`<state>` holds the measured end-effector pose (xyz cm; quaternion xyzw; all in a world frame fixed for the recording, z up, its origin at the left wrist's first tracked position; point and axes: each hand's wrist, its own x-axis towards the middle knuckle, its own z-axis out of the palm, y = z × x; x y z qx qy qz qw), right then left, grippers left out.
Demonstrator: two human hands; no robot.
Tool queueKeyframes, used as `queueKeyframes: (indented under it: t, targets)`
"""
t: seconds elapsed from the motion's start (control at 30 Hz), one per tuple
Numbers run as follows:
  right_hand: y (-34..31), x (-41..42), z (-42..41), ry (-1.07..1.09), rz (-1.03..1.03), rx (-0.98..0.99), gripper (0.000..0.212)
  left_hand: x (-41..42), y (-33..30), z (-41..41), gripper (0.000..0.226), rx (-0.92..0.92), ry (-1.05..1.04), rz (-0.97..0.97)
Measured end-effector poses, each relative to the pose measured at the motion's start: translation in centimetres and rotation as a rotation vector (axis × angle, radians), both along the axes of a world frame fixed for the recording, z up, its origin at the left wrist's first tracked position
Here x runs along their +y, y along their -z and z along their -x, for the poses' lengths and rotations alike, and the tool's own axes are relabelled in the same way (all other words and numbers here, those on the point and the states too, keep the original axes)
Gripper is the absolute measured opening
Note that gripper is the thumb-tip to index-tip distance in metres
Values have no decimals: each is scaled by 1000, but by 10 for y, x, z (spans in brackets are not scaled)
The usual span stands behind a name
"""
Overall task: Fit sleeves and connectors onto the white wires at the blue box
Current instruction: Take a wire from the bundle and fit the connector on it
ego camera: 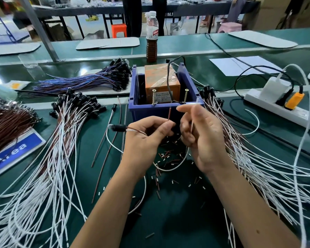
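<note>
Forearms enter from 6 o'clock. Left hand (147,138) pinches a brown wire (169,114) upright; black connector (118,128) trails to 9 o'clock. Right hand (200,136), fingers curled, pinches one white wire (170,168). Blue box (161,111) at 12, two screws (153,96) inside. Risk: thin wire slipping from the pinch, sleeve dropping into loose sleeves (166,156). Bundles uncountable.

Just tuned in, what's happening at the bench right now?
A person is working in front of the blue box. The left hand pinches a brown wire whose end points up; the right hand holds a thin white wire beside it. Small cut sleeves lie scattered below the hands, with wire bundles on both sides.
</note>
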<state>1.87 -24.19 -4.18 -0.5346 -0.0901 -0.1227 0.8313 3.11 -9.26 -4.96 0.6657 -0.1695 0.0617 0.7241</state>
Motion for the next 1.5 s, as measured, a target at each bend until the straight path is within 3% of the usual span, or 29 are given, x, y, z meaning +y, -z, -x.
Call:
queueKeyframes:
  t: [0.23,0.47,0.57,0.77,1.0,1.5]
  targets:
    - [8,-1,-3,394,262,-65,42,5,-1,-4,9,52,-122,212]
    - [12,3,0,569,416,-123,48,6,0,-6,15,-34,-221,267]
    - [11,3,0,637,476,-150,40,7,1,-7,20,-39,-264,253]
    - [10,5,0,640,513,-160,8,6,4,-9,24,-41,-300,223]
    - [9,4,-2,762,659,-174,11,4,5,-9,22,-42,-304,221]
    - [9,4,-5,811,684,-230,15,3,5,-9,23,-67,-299,204]
